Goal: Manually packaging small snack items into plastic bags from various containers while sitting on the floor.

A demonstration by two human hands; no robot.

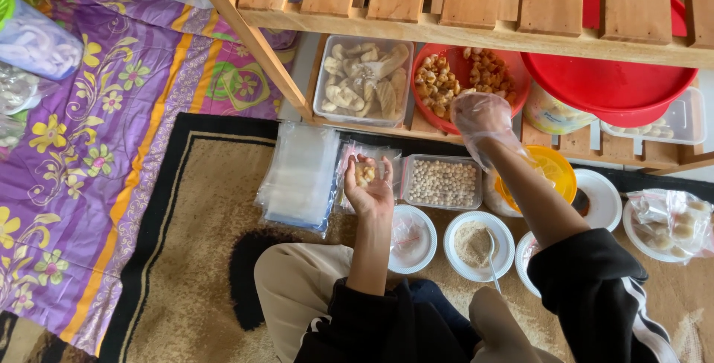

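My left hand [368, 188] is raised palm up and curled around a small clear plastic bag [365, 173] with a few pale snack pieces in it. My right hand [482, 119], covered by a thin clear plastic glove, reaches forward into a red bowl [512, 73] of brown and tan fried pieces on the low wooden shelf. Whether it grips any pieces is hidden. Below my left hand lies a stack of empty clear bags [299, 177] on the rug.
On the shelf [476, 36] sit a clear tub of pale crackers [363, 80] and a big red basin [610, 84]. On the rug: a tub of small round nuts [442, 182], an orange bowl [554, 169], white bowls, one with powder and a spoon [476, 244], and a bagged plate [669, 222].
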